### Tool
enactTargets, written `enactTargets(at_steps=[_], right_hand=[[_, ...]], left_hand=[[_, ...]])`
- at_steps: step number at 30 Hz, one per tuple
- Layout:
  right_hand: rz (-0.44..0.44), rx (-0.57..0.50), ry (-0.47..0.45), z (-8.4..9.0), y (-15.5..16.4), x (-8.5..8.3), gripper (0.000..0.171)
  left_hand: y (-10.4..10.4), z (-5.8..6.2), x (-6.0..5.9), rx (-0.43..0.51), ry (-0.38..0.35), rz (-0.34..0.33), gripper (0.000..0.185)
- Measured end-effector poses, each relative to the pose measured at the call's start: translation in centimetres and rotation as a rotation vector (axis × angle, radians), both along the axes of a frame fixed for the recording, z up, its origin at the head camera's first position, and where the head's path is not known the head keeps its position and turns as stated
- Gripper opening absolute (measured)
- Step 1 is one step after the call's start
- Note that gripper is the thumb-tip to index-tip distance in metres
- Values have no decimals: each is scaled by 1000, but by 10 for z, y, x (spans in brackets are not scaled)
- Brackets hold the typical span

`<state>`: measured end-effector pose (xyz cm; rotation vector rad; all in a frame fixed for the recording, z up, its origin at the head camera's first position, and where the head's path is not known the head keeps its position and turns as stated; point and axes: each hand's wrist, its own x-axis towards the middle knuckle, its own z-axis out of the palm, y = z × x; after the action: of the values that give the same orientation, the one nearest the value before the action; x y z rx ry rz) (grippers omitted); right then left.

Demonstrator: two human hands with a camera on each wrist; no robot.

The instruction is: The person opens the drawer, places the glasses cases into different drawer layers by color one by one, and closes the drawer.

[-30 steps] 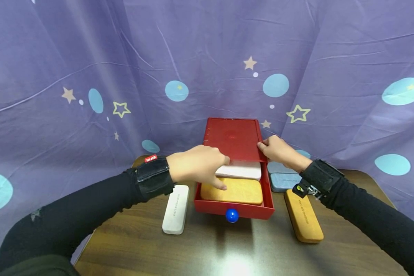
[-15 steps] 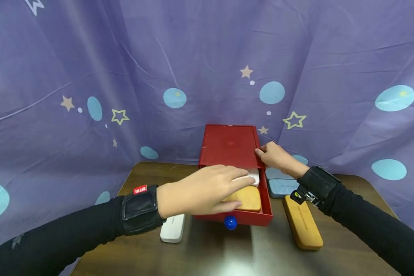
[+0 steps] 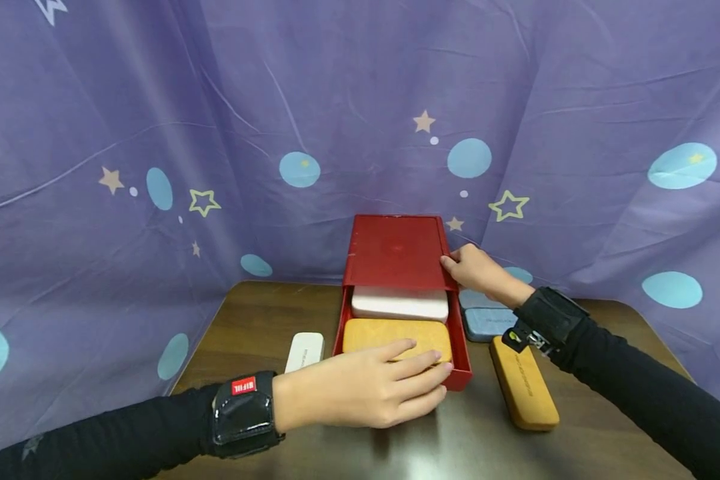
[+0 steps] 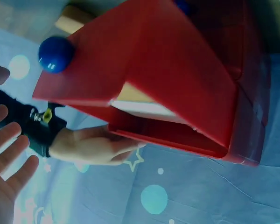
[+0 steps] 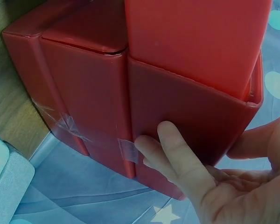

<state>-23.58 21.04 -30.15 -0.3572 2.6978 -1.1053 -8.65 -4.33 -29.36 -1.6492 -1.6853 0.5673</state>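
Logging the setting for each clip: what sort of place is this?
Probably a staged indoor recording corner: a purple star-and-dot printed cloth backdrop hangs behind a small wooden table holding a red drawer box and several glasses cases.

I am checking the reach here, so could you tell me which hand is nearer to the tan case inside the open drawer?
Left. The left hand lies over the tan case's near edge; the right hand holds the red box behind.

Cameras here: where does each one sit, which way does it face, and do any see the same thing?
Head: on the head, looking down at the table, both hands and sleeves.
Left wrist: low, facing the red drawer, blue knob, left hand fingers and the right hand.
Right wrist: beside the red box; right hand fingers.
All three share the red box.
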Motion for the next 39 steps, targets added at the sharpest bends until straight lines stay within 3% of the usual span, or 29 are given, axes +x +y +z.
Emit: enactTargets(at_steps=[8,19,25,39], right_hand=[[7,2,4,1,1,-1,42],[-1,5,-7,3,0,1,43],[-3,14,-3,3,-1,-1,42],[-2,19,0,5,-2,0,41]], left_hand=[[-3,-22,5,-195,137,-25,39],[-6,-45,1,-278,166,12,37],[-5,-48,-2,-279,172,19,36],[0,-39,-2,-270,95,-6,36]])
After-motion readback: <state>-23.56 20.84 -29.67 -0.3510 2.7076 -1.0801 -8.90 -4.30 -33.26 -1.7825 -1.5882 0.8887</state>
